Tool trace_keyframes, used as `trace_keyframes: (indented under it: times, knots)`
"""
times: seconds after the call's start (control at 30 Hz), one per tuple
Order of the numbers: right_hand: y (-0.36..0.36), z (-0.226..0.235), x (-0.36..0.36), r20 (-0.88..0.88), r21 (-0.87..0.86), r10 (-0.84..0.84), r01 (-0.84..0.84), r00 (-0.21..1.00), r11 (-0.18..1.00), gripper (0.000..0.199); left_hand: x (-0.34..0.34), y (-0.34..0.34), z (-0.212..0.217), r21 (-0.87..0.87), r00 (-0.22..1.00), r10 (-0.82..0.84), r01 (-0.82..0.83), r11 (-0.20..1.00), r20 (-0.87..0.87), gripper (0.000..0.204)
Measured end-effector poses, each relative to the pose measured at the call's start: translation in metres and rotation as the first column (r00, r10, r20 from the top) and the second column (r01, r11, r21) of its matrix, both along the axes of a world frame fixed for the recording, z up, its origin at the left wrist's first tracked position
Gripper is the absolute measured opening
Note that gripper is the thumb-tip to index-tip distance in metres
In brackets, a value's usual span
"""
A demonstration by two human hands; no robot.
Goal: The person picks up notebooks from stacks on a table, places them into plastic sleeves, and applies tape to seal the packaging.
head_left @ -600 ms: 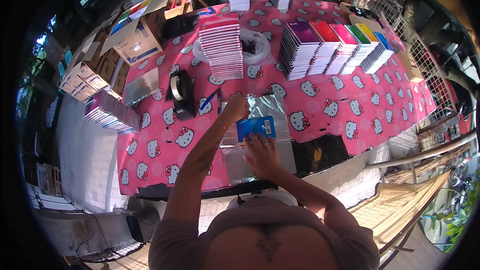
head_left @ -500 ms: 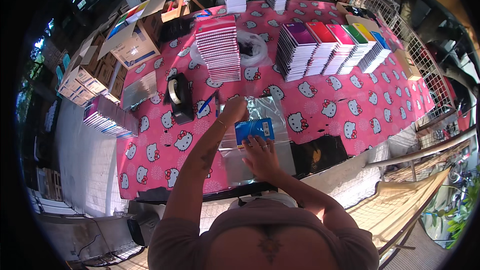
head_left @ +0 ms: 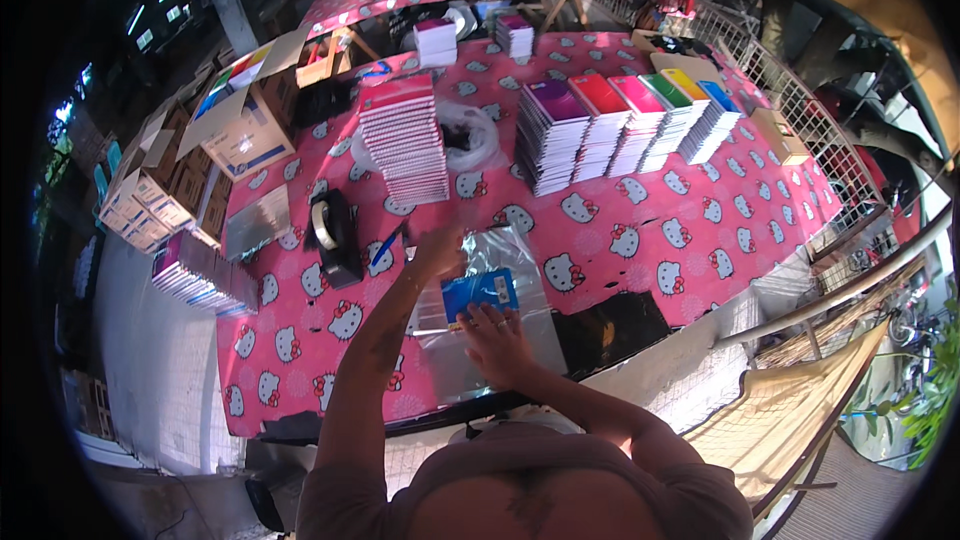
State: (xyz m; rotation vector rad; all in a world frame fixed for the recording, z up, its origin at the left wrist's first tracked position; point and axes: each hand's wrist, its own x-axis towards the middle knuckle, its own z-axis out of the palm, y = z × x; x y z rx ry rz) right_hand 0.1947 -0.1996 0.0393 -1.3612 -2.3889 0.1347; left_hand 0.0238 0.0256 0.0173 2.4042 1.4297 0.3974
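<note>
A small blue spiral notebook [head_left: 478, 292] lies on clear plastic film [head_left: 540, 340] at the table's near edge. My right hand [head_left: 497, 345] rests flat on the notebook's lower part, fingers spread. By the notebook's upper left corner, my left hand [head_left: 440, 252] is closed over the film's far left part; whatever its fingers pinch is hidden. Left of that hand lies a blue pen or cutter [head_left: 384, 248], beside a black tape dispenser [head_left: 336, 240] with a roll of tape.
A tall stack of red-covered notebooks [head_left: 404, 145] stands ahead, with plastic wrap [head_left: 478, 140] behind it. Multi-coloured notebook stacks [head_left: 560, 145] line the right. Purple notebooks [head_left: 205, 275] sit at the left edge near cardboard boxes [head_left: 250, 135]. The pink patterned tablecloth [head_left: 640, 280] has dark patches in front.
The view has shifted, so the whole scene sits lower and further left. My right hand stays on the notebook; my left hand stays closed near its upper left corner.
</note>
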Motion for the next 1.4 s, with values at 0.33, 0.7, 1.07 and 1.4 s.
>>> trace_keyframes:
  times: [0.33, 0.7, 1.07, 1.4]
  knots:
    - [0.001, 0.004, 0.002, -0.016, 0.036, 0.078, -0.077, 0.997, 0.996, 0.066, -0.018, 0.023, -0.004, 0.235, 0.992, -0.110, 0.094, 0.968, 0.058, 0.019]
    - [-0.002, 0.001, 0.005, 0.004, 0.058, 0.063, -0.063, 0.998, 0.996, 0.066, 0.012, -0.033, 0.035, 0.218, 0.985, -0.056, 0.091, 0.972, -0.162, 0.022]
    - [-0.001, -0.007, 0.001, -0.004, 0.117, 0.065, -0.064, 0.998, 0.991, 0.073, 0.009, -0.062, 0.049, 0.290, 0.962, -0.047, 0.127, 0.949, -0.270, 0.019]
    - [0.003, -0.017, 0.000, -0.005, 0.097, 0.012, -0.011, 1.000, 0.995, 0.064, 0.019, -0.139, 0.060, 0.525, 0.961, -0.099, 0.224, 0.821, -0.256, 0.022]
